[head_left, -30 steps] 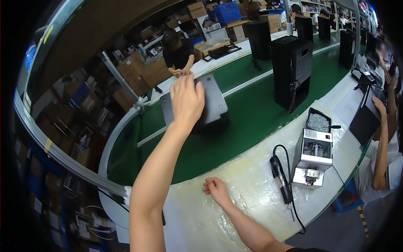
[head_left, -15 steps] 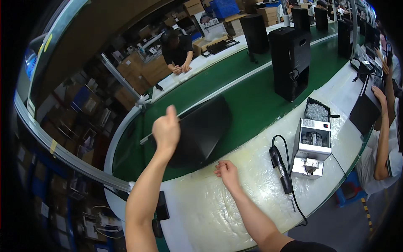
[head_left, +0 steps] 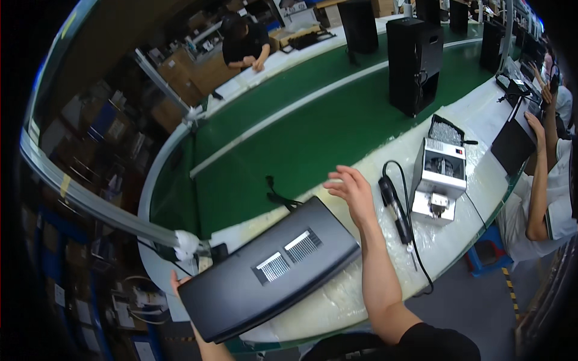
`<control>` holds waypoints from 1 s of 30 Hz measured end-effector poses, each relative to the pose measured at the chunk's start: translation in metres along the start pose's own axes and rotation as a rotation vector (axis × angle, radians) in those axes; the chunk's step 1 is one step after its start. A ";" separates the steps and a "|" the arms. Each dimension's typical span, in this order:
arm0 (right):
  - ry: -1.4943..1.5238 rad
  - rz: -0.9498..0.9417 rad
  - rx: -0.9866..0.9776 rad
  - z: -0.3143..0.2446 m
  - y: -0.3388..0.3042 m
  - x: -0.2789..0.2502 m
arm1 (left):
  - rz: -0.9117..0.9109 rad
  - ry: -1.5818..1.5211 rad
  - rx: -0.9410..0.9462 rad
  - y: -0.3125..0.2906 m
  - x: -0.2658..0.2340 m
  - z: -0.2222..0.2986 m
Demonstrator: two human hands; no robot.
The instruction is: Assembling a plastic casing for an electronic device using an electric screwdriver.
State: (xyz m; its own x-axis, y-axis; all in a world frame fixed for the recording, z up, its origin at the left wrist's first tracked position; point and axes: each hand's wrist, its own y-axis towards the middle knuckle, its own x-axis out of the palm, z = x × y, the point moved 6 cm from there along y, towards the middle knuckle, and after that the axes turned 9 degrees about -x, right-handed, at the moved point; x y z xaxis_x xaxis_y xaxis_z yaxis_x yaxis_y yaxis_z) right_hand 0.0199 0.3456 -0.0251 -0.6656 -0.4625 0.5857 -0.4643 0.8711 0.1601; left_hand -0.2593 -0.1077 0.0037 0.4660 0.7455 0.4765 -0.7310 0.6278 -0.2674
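Black flat rectangular speaker cabinet [head_left: 274, 269] with two barcode stickers on its upper face lies tilted across the near edge of the pale plastic-covered worktop [head_left: 337, 298], its lower left corner hanging past the rim. Only the fingers [head_left: 175, 281] of the left hand [head_left: 180, 289] show there, curled over that corner (the rest of the hand sits hidden under the cabinet). Well apart from it, the right hand [head_left: 352, 189] hovers above the cabinet's far right corner with fingers spread and loosely bent, touching nothing. Just beside that hand lies a black electric screwdriver [head_left: 394, 207] with its cord looping over the worktop, and next to it a white boxy screw feeder [head_left: 439, 177]. Beyond runs a green conveyor belt [head_left: 289, 150] carrying tall black speaker boxes [head_left: 414, 57].
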 end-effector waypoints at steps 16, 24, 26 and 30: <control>-1.923 -0.084 -0.471 -0.043 -0.062 -0.078 | -0.142 0.756 0.021 0.021 0.118 -0.003; -1.974 -0.159 -0.169 -0.016 -0.046 -0.086 | -0.655 1.692 0.357 -0.028 0.341 -0.085; -1.922 -0.177 -0.188 -0.015 -0.058 -0.084 | -0.662 1.723 0.345 -0.025 0.355 -0.098; -1.734 -0.167 -0.215 -0.045 -0.085 -0.078 | -0.680 1.623 0.310 -0.010 0.357 -0.109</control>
State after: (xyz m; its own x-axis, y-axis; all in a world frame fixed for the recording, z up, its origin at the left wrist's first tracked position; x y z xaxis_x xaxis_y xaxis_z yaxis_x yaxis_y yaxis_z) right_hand 0.1371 0.3150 -0.0486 -0.4882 -0.0432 -0.8717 -0.6035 0.7382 0.3014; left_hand -0.0305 0.1768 0.0851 0.5310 -0.0296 -0.8469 -0.1888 0.9701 -0.1523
